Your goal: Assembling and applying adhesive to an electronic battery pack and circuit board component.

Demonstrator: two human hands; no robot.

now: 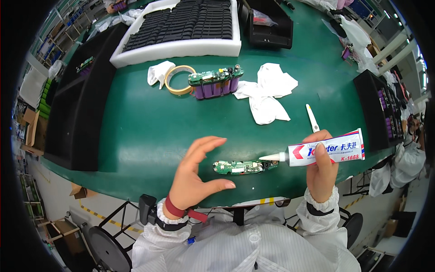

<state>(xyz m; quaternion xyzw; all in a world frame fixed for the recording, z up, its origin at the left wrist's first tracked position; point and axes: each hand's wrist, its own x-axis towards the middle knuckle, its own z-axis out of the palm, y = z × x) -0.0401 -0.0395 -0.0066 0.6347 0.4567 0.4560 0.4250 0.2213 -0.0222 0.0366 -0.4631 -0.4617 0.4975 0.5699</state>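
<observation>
My right hand (322, 170) grips a white, red and blue glue tube (299, 153), thumb on its front. The tube lies sideways, and its pale nozzle (271, 157) points left at the right end of a small green circuit board (242, 167); whether the tip touches cannot be made out. That board lies in front of me on the green table. My left hand (192, 174) is open at the board's left end, thumb and fingers spread apart, holding nothing. Farther off stands a purple battery pack (217, 88) with a green circuit board on top.
A roll of tan tape (170, 86) and crumpled white cloths (267, 90) lie near the battery pack. A white-handled tool (312, 118) is beyond the tube. A white foam tray (176, 49) holds rows of black parts. Black bins (77, 131) flank the table (149, 122).
</observation>
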